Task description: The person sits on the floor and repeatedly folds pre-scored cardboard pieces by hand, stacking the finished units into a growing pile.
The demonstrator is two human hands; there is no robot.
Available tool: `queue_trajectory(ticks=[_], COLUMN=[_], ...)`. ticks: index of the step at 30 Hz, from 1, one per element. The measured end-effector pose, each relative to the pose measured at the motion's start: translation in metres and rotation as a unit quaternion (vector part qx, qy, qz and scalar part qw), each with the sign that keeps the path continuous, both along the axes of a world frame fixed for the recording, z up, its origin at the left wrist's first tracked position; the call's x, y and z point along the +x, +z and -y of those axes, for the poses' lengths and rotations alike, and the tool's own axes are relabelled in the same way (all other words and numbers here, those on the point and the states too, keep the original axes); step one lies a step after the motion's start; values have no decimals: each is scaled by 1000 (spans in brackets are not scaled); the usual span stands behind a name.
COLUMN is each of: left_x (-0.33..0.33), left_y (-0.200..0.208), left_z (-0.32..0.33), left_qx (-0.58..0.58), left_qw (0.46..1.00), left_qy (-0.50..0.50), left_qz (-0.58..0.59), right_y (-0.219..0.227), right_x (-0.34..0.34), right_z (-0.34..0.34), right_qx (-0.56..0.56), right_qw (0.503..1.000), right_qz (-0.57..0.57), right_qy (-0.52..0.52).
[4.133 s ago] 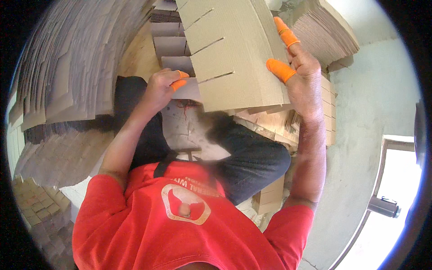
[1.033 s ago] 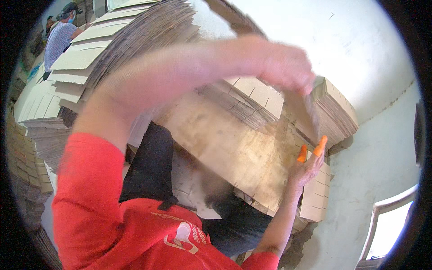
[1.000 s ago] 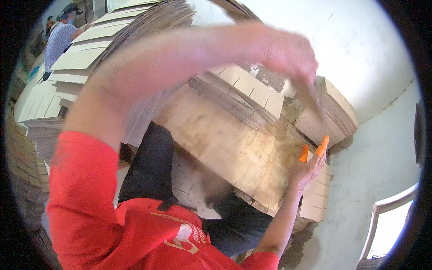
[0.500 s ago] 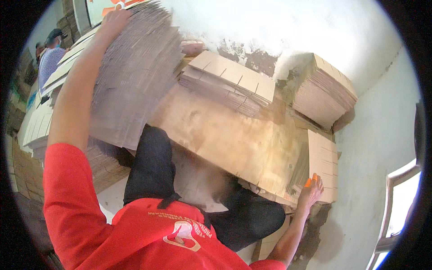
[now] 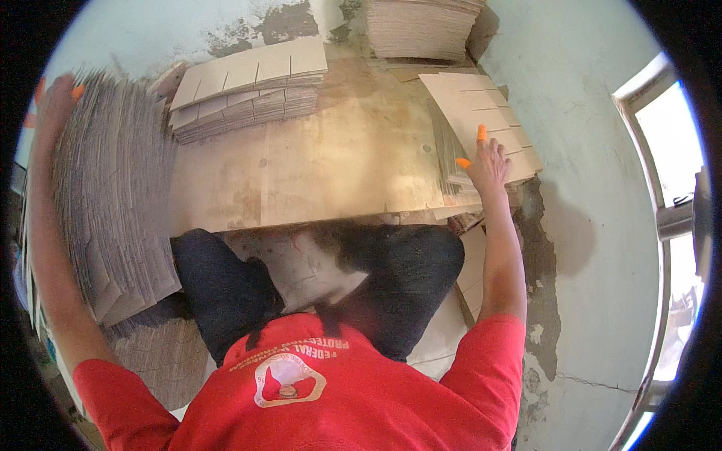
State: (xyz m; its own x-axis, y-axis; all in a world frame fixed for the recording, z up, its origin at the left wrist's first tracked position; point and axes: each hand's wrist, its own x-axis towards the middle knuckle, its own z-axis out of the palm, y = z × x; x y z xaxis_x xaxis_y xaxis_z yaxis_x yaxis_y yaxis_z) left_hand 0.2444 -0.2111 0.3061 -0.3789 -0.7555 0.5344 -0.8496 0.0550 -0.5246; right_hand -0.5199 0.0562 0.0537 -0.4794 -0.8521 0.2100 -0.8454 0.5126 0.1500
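Observation:
My right hand [image 5: 490,164] lies open on the right-hand pile of slotted cardboard sheets [image 5: 470,98], its thumb and fingers spread. Orange covers sit on two of its fingertips. At the far left, my left hand [image 5: 56,105] is at the upper end of a tall leaning stack of cardboard sheets [image 5: 113,188], with an orange cover showing on a fingertip. Blur and the picture's rim hide how its fingers are set. The leaning stack has its many edges turned toward me.
Between the piles is a wooden board table [image 5: 353,158], with my knees under its near edge. A slotted cardboard pile [image 5: 252,71] sits at its back left, another bundle [image 5: 425,30] farther back. Wall [image 5: 594,248] and window frame [image 5: 662,218] bound the right.
My view has swung to the right. My right hand has shifted from the near edge of its pile onto the top, fingers more spread. The left hand remains by the upper end of the leaning stack.

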Motion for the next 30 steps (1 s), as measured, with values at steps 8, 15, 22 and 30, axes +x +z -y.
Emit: queue_trajectory(ticks=[8, 15, 22, 30], left_x=[-309, -341, -395, -381], left_y=[-115, -244, -312, -335], left_z=[-120, -120, -100, -102], left_qx=[276, 399, 455, 367], left_qw=[942, 802, 109, 132], left_qy=[-175, -259, -318, -164], left_qz=[-80, -361, -824, -906], right_y=[-16, 71, 45, 3], right_x=[-115, 16, 123, 143], right_z=[7, 26, 49, 74], right_qx=[-60, -424, -299, -323], right_qw=[988, 862, 674, 706], right_qz=[38, 193, 652, 618], right_qy=[136, 198, 176, 122])
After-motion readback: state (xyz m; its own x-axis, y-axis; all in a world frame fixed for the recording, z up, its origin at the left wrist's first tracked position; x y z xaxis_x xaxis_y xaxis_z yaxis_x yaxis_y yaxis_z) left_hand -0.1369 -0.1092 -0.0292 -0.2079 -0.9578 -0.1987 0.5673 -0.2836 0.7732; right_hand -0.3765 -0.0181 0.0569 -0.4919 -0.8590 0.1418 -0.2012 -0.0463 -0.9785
